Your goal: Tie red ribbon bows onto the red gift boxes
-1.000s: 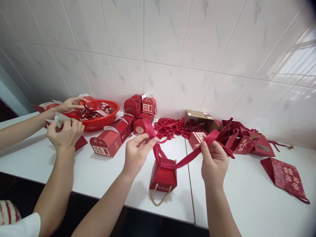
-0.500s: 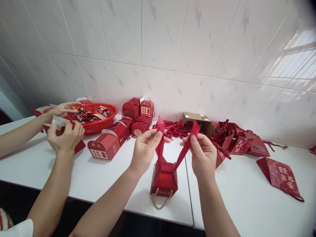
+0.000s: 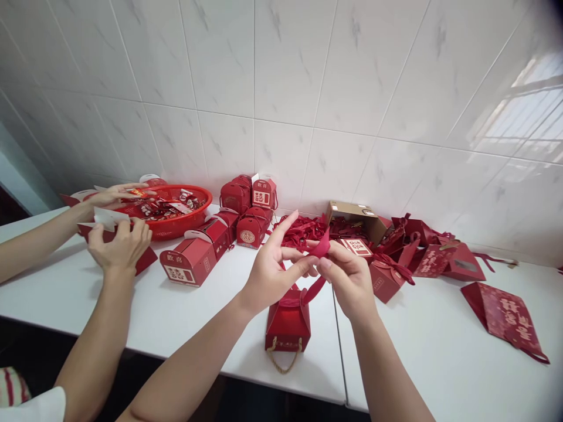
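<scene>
A small red gift box (image 3: pixel 288 325) with a twisted rope handle (image 3: pixel 284 366) stands on the white table below my hands. Dark red ribbon (image 3: pixel 314 290) rises from its top into my fingers. My left hand (image 3: pixel 277 264) pinches the ribbon between thumb and fingers, its index finger pointing up. My right hand (image 3: pixel 349 278) grips the ribbon just beside it, where the two ends come together and overlap. Part of the ribbon is hidden behind the fingers.
At left, a co-worker's hands (image 3: pixel 118 240) hold an opened red box near a red basket (image 3: pixel 204 202) of wrapped sweets. Finished-looking red boxes (image 3: pixel 189 261) stand mid-table. Behind lie loose ribbons (image 3: pixel 303 231) and a cardboard box (image 3: pixel 373 225); more red boxes (image 3: pixel 508 316) lie right.
My hands have moved together from holding the ribbon ends apart; the ends now cross between my fingers. The co-worker's left hand has lifted a wrapped sweet slightly.
</scene>
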Available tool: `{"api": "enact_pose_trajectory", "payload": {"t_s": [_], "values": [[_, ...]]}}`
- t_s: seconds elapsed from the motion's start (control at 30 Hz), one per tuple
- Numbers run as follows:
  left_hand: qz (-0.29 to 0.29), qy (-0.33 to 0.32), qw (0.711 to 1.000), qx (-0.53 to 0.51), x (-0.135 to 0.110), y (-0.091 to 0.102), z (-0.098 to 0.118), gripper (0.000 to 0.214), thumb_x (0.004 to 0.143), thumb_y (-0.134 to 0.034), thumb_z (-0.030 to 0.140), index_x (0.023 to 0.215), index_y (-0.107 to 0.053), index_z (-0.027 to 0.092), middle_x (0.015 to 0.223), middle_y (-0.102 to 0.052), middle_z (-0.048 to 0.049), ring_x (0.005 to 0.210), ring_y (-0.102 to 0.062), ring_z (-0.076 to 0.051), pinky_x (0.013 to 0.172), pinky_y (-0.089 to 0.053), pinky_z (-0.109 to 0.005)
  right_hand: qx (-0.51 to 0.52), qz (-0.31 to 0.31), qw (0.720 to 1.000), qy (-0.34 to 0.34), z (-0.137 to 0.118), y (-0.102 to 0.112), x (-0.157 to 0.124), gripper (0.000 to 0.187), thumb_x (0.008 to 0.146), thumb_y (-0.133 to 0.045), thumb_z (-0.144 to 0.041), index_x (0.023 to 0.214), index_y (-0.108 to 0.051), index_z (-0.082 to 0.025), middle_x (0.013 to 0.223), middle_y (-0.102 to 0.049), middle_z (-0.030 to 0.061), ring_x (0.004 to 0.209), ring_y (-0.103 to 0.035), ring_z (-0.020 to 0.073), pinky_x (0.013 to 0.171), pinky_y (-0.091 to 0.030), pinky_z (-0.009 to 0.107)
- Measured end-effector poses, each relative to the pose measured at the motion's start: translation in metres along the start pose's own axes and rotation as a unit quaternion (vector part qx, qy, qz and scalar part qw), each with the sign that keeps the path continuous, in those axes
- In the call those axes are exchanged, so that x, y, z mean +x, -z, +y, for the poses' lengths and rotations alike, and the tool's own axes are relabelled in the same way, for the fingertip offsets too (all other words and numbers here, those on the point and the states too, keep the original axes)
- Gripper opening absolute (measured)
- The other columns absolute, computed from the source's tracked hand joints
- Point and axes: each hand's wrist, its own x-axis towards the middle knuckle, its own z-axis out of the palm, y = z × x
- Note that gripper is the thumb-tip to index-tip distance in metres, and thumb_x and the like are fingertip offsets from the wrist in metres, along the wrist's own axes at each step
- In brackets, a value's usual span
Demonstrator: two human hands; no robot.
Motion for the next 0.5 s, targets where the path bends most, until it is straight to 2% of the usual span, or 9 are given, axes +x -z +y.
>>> {"api": "enact_pose_trajectory", "payload": {"t_s": [0.1,0.2,0.27,0.33,0.4,0.5], "values": [[-0.037,0.023,0.999,-0.029,0.001,0.005,0.000,0.083,0.075,-0.074,0.021,0.148,-0.033,0.025,0.069,-0.072,0.0010,0.064,-0.069,-0.018,0.066,-0.053,-0.028,-0.025,-0.006,0.999,0.026,0.000,0.002,-0.002,0.015,0.091,-0.058,-0.026,0.094,-0.072,-0.023,0.074,-0.062,0.0003,0.067,-0.060,0.0136,0.061,-0.050,0.027],[-0.064,0.076,0.987,-0.127,0.005,0.013,-0.002,0.058,0.076,-0.066,0.016,0.131,-0.051,0.020,0.065,-0.066,0.0023,0.062,-0.063,-0.015,0.065,-0.049,-0.026,-0.094,-0.046,0.991,0.088,0.003,0.008,-0.002,0.018,0.094,-0.053,-0.021,0.097,-0.071,-0.024,0.074,-0.063,0.0002,0.064,-0.060,0.0128,0.061,-0.051,0.027],[-0.046,0.117,0.973,-0.195,0.009,0.018,-0.003,0.039,0.073,-0.062,0.014,0.113,-0.061,0.016,0.062,-0.063,0.0021,0.059,-0.060,-0.013,0.062,-0.047,-0.024,-0.172,-0.096,0.969,0.152,0.006,0.014,-0.002,0.023,0.095,-0.049,-0.017,0.101,-0.070,-0.024,0.084,-0.067,0.0032,0.073,-0.064,0.0147,0.065,-0.053,0.029],[-0.028,0.151,0.959,-0.238,0.012,0.023,-0.002,0.030,0.072,-0.059,0.014,0.101,-0.064,0.013,0.063,-0.062,0.0007,0.057,-0.058,-0.012,0.060,-0.045,-0.023,-0.248,-0.134,0.936,0.209,0.008,0.019,-0.002,0.030,0.095,-0.044,-0.012,0.105,-0.069,-0.024,0.093,-0.069,0.0062,0.082,-0.066,0.0167,0.070,-0.054,0.030],[-0.032,0.169,0.953,-0.250,0.013,0.026,0.000,0.026,0.073,-0.057,0.016,0.098,-0.063,0.013,0.063,-0.063,0.0000,0.057,-0.060,-0.012,0.061,-0.046,-0.024,-0.305,-0.139,0.908,0.253,0.012,0.023,-0.001,0.033,0.094,-0.043,-0.008,0.110,-0.068,-0.024,0.097,-0.069,0.0080,0.087,-0.066,0.0180,0.073,-0.055,0.032],[-0.062,0.152,0.962,-0.219,0.010,0.027,0.003,0.026,0.079,-0.056,0.020,0.103,-0.060,0.013,0.065,-0.065,-0.0008,0.063,-0.065,-0.016,0.068,-0.050,-0.028,-0.349,-0.116,0.881,0.298,0.017,0.025,0.000,0.036,0.092,-0.047,-0.004,0.114,-0.067,-0.023,0.098,-0.069,0.0094,0.091,-0.066,0.0204,0.077,-0.055,0.035]]}}
